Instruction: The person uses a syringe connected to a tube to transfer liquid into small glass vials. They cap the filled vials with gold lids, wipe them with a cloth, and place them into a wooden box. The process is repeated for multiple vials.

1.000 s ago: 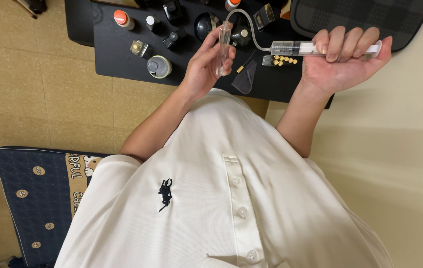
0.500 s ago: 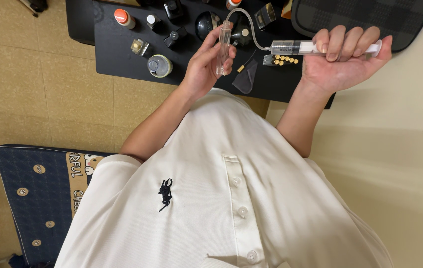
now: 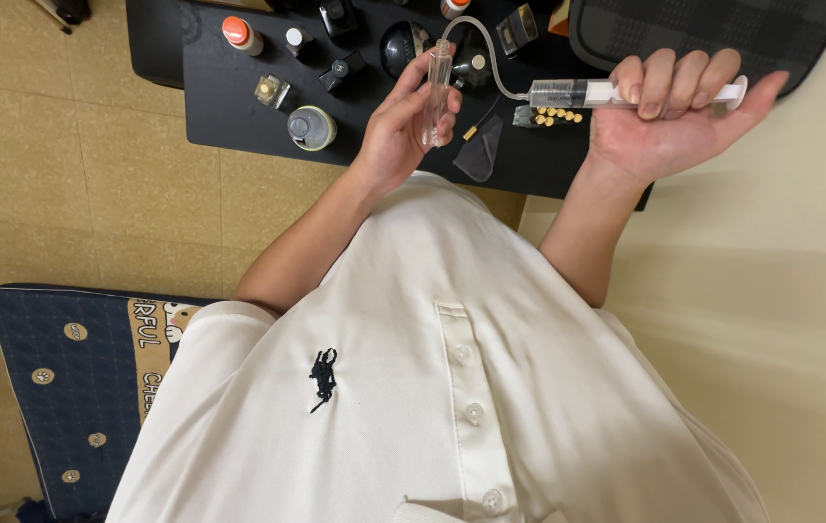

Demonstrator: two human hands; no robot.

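A slim clear glass vial [image 3: 439,92] is pinched upright in the left hand [image 3: 401,131]; a clear plastic syringe [image 3: 616,93] is gripped by the right hand [image 3: 670,121], joined by thin curved tubing [image 3: 479,44], over the black tray [image 3: 229,107].

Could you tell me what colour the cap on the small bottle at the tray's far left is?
Orange-red cap, clearest in the head view.

Both forearms bare, extended from body toward 12 o'clock, elbows bent, forearms splayed apart. Left hand [image 3: 398,131] raised at about 11 o'clock, wrist slightly flexed, fingers curled, thumb and fingertips pinched closed toward 1 o'clock side. Right hand [image 3: 670,121] held at about 1 o'clock, palm turned up toward camera, four fingers [image 3: 670,82] folded over in closed grip, thumb stretched out toward 2 o'clock. Hands kept well apart, at similar height.
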